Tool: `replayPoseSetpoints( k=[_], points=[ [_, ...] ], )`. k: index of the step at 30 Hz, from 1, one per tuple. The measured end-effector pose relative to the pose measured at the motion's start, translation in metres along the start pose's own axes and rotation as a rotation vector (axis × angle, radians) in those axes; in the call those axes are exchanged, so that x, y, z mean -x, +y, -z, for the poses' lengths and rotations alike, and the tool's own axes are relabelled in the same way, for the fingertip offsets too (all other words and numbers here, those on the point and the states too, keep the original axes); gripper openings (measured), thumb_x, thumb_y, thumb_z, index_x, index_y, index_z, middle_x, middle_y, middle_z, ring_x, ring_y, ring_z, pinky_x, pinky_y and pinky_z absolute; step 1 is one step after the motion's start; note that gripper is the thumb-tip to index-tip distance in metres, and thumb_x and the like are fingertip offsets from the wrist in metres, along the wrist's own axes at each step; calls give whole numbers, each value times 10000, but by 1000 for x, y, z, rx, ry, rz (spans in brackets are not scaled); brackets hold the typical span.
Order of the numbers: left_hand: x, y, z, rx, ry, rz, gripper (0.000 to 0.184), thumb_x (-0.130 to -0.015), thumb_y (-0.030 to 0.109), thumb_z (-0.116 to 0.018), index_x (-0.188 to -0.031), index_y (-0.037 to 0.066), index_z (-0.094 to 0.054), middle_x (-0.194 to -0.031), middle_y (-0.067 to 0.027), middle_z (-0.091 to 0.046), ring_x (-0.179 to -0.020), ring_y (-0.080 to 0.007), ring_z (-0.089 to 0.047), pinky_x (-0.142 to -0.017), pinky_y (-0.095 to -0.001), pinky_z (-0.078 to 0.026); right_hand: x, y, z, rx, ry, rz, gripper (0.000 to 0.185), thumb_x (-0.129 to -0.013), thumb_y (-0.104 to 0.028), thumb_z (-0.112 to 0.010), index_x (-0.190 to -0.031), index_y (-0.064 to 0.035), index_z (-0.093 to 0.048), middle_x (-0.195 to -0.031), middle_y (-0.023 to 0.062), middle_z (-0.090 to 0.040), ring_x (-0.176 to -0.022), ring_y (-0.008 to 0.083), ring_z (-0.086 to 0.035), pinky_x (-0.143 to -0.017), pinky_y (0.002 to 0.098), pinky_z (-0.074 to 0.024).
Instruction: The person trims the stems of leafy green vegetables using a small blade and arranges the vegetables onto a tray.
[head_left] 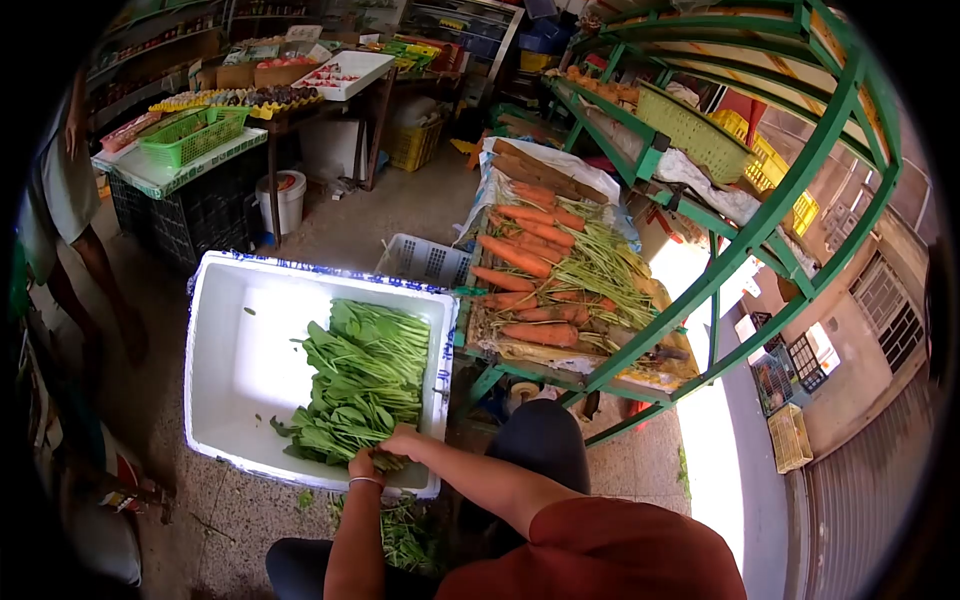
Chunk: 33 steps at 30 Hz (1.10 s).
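A white foam box (250, 400) with a blue-marked rim stands before me, its right side filled with leafy greens (370, 370). My left hand (364, 464), with a band at the wrist, is at the near edge of the greens, its fingers curled in against the stems. Close beside it, my right hand (402, 444) reaches in from the right, its fingers bent down over the same leaves. Both hands touch the greens near the box's front wall. Their fingertips are partly hidden among the leaves, and the hands nearly meet.
Right of the box, carrots (530, 250) with stems lie on a green-framed stand (620, 390). Behind the box is a grey crate (425, 262). Loose greens (405, 535) lie on the floor. A person's legs (90, 260) are at the left, near a green basket (195, 137).
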<state>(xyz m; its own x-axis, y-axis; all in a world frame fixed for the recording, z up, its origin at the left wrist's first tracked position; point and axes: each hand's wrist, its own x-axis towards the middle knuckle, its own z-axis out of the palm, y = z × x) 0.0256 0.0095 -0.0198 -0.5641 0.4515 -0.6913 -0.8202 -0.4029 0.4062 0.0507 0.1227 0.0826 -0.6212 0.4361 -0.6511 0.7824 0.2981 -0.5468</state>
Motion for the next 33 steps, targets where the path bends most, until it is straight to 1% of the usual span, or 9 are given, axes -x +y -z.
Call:
replayPoseSetpoints(
  k=[3,8,9,12,22,25,30,31,33],
  points=[
    [18,6,-9,13,26,-4,281,-838,221,-523,-1001,-8,-529,-930,-155,-573,-774,-308,-554,-684,-479,-460,3,-2,-8,141,-87,79,391,-721,-259,-690,-900,82,-621,-864,200,-633,-738,303,-624,-609,389,-488],
    [52,19,-38,-35,-26,-5,510,-815,397,-604,-1164,39,-508,-1112,-155,-570,-991,-311,-545,-831,-466,-444,27,-8,-12,471,63,284,274,-815,-177,-494,-930,42,-612,-894,243,-629,-822,387,-620,-721,476,-491],
    [7,3,-13,50,-234,26,562,-842,418,-593,-1228,28,-472,-1168,-160,-547,-1050,-304,-528,-885,-433,-428,33,-6,-11,446,73,339,275,-826,-187,-483,-949,29,-602,-907,240,-627,-831,391,-616,-730,479,-486],
    [-37,-13,11,-78,-380,27,536,-849,431,-582,-1210,44,-493,-1183,-116,-559,-1065,-288,-523,-948,-418,-387,43,1,-11,474,77,445,262,-848,-198,-455,-967,-2,-582,-928,229,-624,-832,402,-609,-747,491,-472],
    [3,14,1,-100,-358,90,461,-806,472,-603,-1056,85,-564,-1084,-117,-595,-989,-284,-555,-887,-443,-436,60,-3,-17,363,97,568,278,-790,-248,-579,-930,-11,-622,-822,188,-638,-744,355,-618,-666,487,-484],
    [4,18,5,15,-306,186,311,-803,346,-613,-960,81,-576,-943,-92,-606,-873,-256,-584,-800,-412,-491,70,-4,-12,309,126,606,294,-693,-247,-621,-863,-8,-638,-789,197,-638,-747,371,-617,-678,480,-487],
    [27,28,-4,61,-336,235,405,-792,364,-643,-1042,66,-531,-1005,-114,-575,-925,-286,-563,-815,-438,-482,71,-2,-11,215,101,567,321,-648,-269,-634,-830,-4,-640,-767,199,-632,-736,371,-617,-675,470,-489],
    [36,32,-9,-6,-329,218,518,-759,419,-682,-1094,73,-494,-1053,-130,-557,-976,-297,-541,-901,-444,-436,69,-1,-14,222,129,580,326,-637,-272,-637,-823,-3,-640,-758,198,-630,-734,368,-619,-674,465,-490],
    [46,32,-11,36,-294,250,534,-769,413,-692,-1106,53,-485,-1018,-131,-558,-953,-295,-551,-841,-454,-471,63,2,-22,225,125,587,323,-637,-267,-635,-824,-4,-641,-751,196,-629,-733,362,-620,-669,461,-492]
  ],
)
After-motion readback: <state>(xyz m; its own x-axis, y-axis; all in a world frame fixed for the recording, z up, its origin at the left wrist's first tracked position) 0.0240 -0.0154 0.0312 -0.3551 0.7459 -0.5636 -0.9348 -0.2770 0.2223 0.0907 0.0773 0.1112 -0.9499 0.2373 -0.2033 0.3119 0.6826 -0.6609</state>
